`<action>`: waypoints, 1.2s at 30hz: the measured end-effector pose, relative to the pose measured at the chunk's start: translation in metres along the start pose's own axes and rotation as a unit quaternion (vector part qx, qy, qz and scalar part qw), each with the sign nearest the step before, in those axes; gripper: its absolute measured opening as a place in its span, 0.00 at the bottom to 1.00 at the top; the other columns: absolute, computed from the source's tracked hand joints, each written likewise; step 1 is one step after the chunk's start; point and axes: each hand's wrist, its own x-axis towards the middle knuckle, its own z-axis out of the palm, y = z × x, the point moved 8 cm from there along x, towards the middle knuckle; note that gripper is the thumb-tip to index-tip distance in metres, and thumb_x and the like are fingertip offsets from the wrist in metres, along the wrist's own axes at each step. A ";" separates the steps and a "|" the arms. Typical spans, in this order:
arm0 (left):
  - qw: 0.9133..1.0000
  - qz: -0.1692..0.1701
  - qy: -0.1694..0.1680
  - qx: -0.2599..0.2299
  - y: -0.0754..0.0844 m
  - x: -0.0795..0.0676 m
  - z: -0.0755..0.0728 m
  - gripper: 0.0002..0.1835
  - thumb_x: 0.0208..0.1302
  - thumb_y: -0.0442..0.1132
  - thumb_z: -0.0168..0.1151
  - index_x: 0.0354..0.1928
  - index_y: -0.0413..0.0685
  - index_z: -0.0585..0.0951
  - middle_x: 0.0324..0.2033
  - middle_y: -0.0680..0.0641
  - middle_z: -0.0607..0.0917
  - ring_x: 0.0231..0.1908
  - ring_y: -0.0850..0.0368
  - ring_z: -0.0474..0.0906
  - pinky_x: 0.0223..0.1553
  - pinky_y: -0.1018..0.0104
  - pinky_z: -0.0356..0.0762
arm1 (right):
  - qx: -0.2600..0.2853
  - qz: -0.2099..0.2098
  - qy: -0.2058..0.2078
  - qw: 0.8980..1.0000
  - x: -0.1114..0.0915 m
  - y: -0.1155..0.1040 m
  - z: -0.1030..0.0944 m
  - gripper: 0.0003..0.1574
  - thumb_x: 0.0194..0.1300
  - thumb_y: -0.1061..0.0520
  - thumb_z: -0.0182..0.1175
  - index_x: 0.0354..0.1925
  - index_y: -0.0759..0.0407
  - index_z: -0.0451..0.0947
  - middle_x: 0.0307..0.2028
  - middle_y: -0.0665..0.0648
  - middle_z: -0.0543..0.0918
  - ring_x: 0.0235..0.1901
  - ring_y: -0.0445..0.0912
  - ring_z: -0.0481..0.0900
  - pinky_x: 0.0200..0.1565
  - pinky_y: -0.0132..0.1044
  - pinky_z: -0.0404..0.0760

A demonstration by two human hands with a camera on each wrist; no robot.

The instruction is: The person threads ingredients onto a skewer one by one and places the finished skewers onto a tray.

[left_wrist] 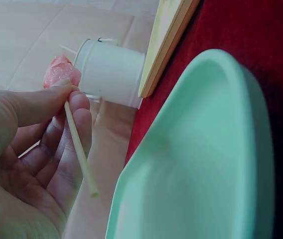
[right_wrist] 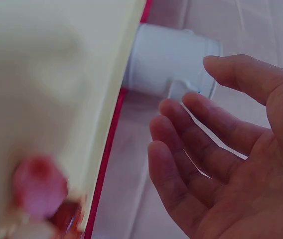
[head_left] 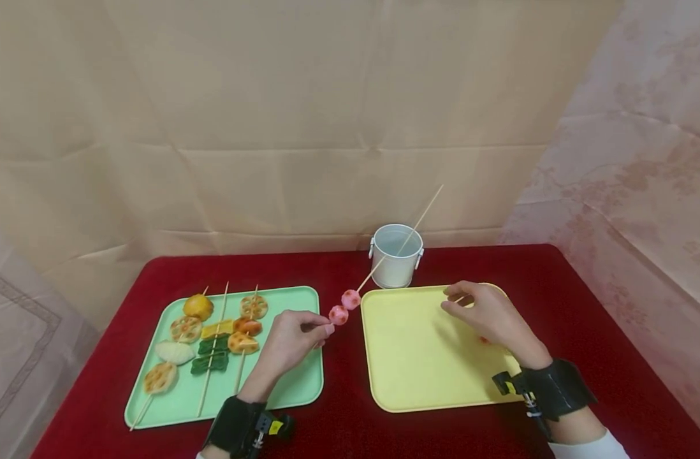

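Observation:
My left hand (head_left: 295, 338) pinches a bamboo skewer (head_left: 370, 275) between thumb and fingertips, just below two pink browned balls (head_left: 350, 299) threaded on it. In the left wrist view, the skewer's blunt lower end (left_wrist: 92, 193) sticks out past the fingers. The bare upper length slants toward a white bucket (head_left: 391, 274). Over the right part of a yellow tray (head_left: 407, 363) hovers my right hand (head_left: 490, 319), fingers loosely bent and holding nothing. Below it, the right wrist view shows a pink ball (right_wrist: 40, 186) and a dark red piece (right_wrist: 68, 219) on the tray, mostly hidden from the head view.
On the left lies a green tray (head_left: 295, 386) with three loaded skewers of lotus slices (head_left: 160, 378), green leaves (head_left: 210, 363) and other pieces. One bare stick (head_left: 428, 209) leans out of the bucket behind the yellow tray. Red cloth (head_left: 344, 395) covers the table; a beige curtain hangs behind.

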 end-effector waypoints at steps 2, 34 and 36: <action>1.000 -0.003 -0.001 -0.003 -0.002 -0.001 0.000 0.05 0.57 0.40 0.69 0.32 0.47 0.88 0.19 0.53 0.83 0.22 0.62 0.78 0.22 0.69 0.72 | -0.019 -0.005 -0.003 1.000 -0.003 0.005 -0.001 0.20 0.60 0.48 0.66 0.47 0.58 0.83 0.39 0.54 0.84 0.38 0.49 0.81 0.31 0.37 0.77; 1.000 -0.003 0.015 0.007 -0.009 -0.003 -0.005 0.06 0.56 0.42 0.70 0.32 0.49 0.89 0.20 0.58 0.83 0.23 0.63 0.76 0.23 0.68 0.73 | -0.202 -0.162 -0.019 0.966 -0.037 0.023 0.010 0.15 0.51 0.68 0.59 0.29 0.47 0.75 0.27 0.44 0.68 0.32 0.42 0.67 0.31 0.35 0.69; 1.000 0.000 0.016 0.004 -0.009 -0.003 -0.004 0.06 0.56 0.42 0.70 0.31 0.49 0.89 0.19 0.57 0.83 0.23 0.64 0.76 0.23 0.68 0.73 | -0.203 -0.161 -0.019 0.966 -0.038 0.024 0.010 0.16 0.51 0.68 0.59 0.28 0.45 0.74 0.27 0.44 0.68 0.32 0.42 0.67 0.31 0.35 0.68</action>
